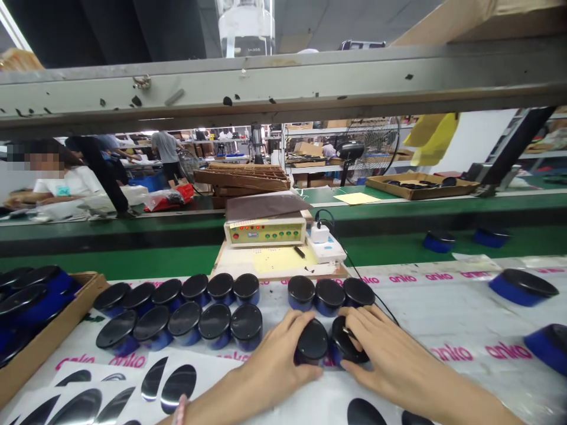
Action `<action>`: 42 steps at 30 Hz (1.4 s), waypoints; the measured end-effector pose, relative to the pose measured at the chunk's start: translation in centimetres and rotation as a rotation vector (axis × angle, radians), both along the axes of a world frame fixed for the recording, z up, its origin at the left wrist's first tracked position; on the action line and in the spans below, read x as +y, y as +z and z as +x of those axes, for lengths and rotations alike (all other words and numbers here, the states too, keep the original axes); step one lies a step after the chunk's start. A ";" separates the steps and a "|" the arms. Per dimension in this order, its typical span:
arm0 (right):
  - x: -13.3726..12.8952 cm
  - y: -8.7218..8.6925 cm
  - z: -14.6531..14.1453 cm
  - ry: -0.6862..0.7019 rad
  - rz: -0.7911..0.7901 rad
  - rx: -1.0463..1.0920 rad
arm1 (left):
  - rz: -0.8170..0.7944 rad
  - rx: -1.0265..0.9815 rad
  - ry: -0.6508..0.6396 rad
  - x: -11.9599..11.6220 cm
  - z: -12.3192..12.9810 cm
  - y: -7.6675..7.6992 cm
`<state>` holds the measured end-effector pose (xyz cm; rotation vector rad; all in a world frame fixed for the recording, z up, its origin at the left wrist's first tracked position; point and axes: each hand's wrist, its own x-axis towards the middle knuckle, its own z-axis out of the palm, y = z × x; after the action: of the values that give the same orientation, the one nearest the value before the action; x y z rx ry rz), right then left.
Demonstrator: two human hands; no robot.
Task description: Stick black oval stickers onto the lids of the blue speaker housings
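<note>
Side by side at the lower middle, two round blue pieces with glossy black tops are between my hands. My left hand [279, 357] wraps round the left piece [312, 341] from its left side. Fingers of my right hand [376, 342] curl over the top and right side of the other piece [343, 342]. Just behind them stands a short row of similar pieces [329, 293]. Two longer rows of such pieces [183, 319] stand to the left. Sheets with black oval stickers [178, 386] lie at the front left.
A cardboard box [53, 330] of blue pieces is at the left edge. Behind the rows sit a control box [266, 233] and a white power strip [325, 243] with a black cable. More blue pieces [523, 287] lie at the right. A person [71, 177] sits at the far left.
</note>
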<state>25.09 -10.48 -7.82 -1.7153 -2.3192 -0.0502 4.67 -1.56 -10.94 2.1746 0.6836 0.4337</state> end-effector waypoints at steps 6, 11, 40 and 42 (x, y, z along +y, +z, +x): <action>-0.5 0.5 1.6 -0.128 -0.065 0.132 | -0.028 -0.001 -0.060 -0.5 -0.3 0.7; -0.6 0.9 1.1 -0.092 -0.150 0.112 | -0.013 -0.048 0.018 -0.5 -0.1 0.7; 7.0 3.6 2.2 -0.096 -0.059 0.259 | 0.251 0.087 0.062 6.1 4.1 1.6; 6.3 4.2 2.5 -0.104 -0.050 0.307 | 0.232 0.067 0.068 6.1 4.1 1.3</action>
<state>27.62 -4.13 -3.66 -1.7283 -2.0246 0.2375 8.81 4.53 -9.64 2.3983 0.7789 0.4983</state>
